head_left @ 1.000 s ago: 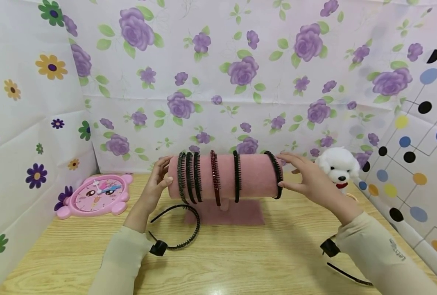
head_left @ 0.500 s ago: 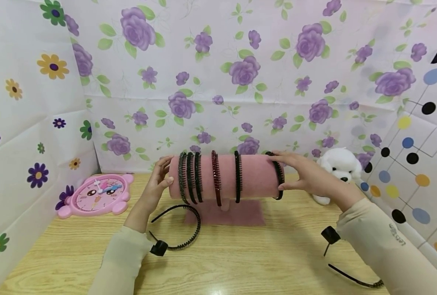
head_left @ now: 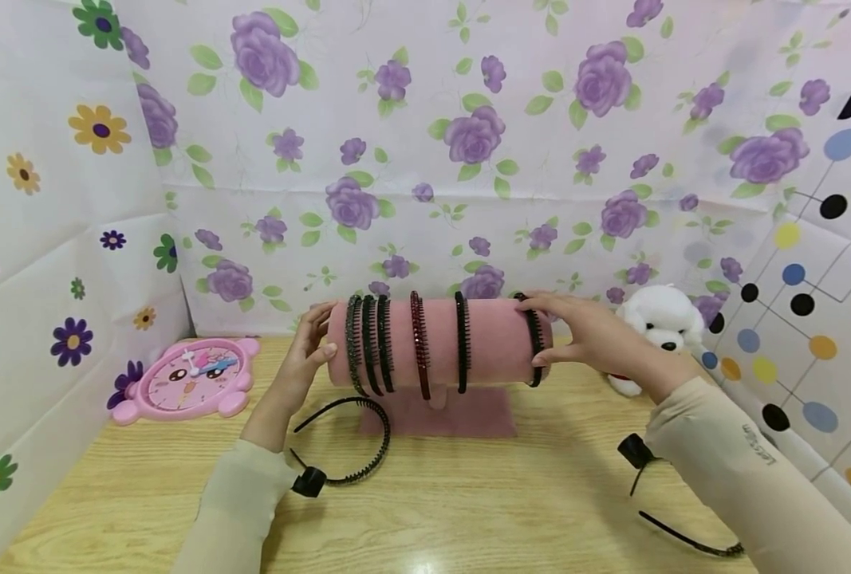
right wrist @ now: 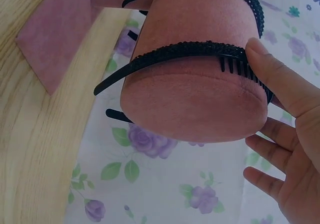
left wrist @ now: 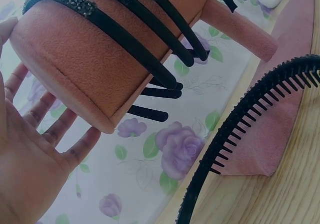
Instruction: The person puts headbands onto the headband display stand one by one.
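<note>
A pink plush headband stand [head_left: 497,343] with a horizontal roll carries several headbands. My left hand [head_left: 306,356] holds the roll's left end, thumb in front and fingers behind; in the left wrist view its fingers [left wrist: 80,146] spread around the end's edge. At the right end, my right hand [head_left: 590,339] pinches a black toothed headband [right wrist: 190,49] between thumb and forefinger; the other fingers are off it. Left of it on the roll are another black headband [head_left: 461,343], a red sparkly headband [head_left: 420,343], two black ones close together and a grey glittery headband [head_left: 353,343].
A black toothed headband [head_left: 378,458] lies on the wooden table [head_left: 439,502] near my left wrist. Another headband [head_left: 687,544] lies partly under my right sleeve. A pink clock [head_left: 191,381] stands at the left, a white toy dog [head_left: 660,319] at the right. Patterned sheets enclose the back and sides.
My right hand has moved a little left along the roll, and the black headband at the right end has shifted slightly inward with it. The left hand stays in place.
</note>
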### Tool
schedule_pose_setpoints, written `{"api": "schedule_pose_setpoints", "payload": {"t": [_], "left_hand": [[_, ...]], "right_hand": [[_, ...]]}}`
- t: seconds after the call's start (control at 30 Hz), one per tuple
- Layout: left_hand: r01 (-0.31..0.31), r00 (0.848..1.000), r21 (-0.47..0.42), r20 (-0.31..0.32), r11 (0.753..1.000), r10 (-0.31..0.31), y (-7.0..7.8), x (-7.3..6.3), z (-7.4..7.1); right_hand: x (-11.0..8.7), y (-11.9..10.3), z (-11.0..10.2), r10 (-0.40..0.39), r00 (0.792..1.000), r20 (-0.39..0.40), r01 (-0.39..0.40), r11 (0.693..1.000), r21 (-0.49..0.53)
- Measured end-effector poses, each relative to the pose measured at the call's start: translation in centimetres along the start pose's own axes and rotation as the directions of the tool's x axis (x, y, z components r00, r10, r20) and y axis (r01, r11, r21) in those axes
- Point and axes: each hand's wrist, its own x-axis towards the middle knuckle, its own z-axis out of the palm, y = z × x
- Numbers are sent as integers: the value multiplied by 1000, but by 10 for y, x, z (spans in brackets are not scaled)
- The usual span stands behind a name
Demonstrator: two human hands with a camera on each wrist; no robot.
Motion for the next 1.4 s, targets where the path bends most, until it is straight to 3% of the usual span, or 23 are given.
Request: {"api": "schedule_pose_setpoints", "payload": {"t": [0.23,0.83,1.4], "left_hand": [[-3,1000,-12,2,1000,3,0,0,0],[-5,1000,-2,2,1000,5,2,0,1],[0,1000,5,9,1000,0,3,-1,1]], "right_hand": [[7,-5,2,19,1000,0,-19,1000,-14],[20,-15,10,-40,997,-70,37,998,-55],[29,-27,14,-58,995,-76,56,998,-36]]}}
